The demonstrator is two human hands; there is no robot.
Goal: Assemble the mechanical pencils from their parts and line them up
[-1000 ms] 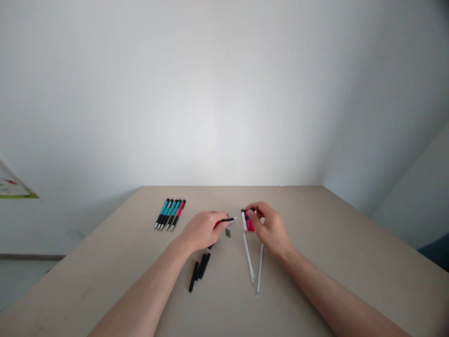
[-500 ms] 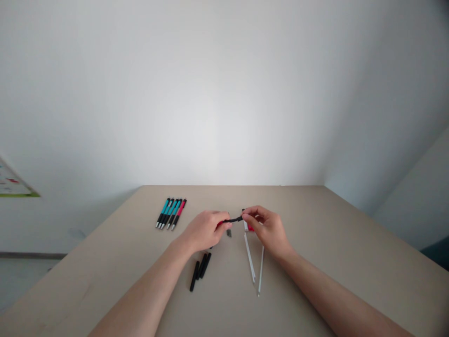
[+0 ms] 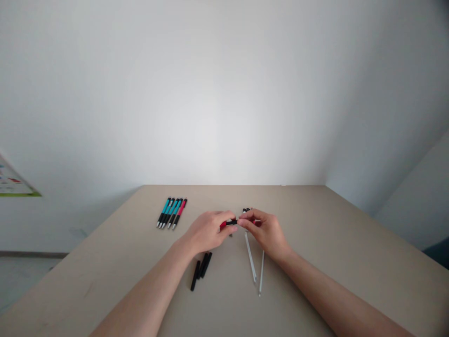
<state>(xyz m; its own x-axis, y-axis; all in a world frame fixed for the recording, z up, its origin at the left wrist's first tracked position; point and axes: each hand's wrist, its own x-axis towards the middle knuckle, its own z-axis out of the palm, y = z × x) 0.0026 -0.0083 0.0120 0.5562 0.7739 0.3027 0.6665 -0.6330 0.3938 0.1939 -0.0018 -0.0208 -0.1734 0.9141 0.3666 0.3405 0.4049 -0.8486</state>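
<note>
My left hand is closed round a red pen barrel, whose black front part sticks out to the right. My right hand pinches that black part at its tip, so both hands meet over the middle of the beige table. Behind my right fingers lie a few pen parts with black ends. Two thin white refills lie on the table below my right hand. Three black pen pieces lie below my left hand.
A row of several finished pens, teal and one red, lies at the far left of the table. A white wall stands behind the table. A poster corner shows at the left edge.
My right hand left the red and white parts and moved left to the tip of the pen in my left hand. The exposed black part between the hands became shorter.
</note>
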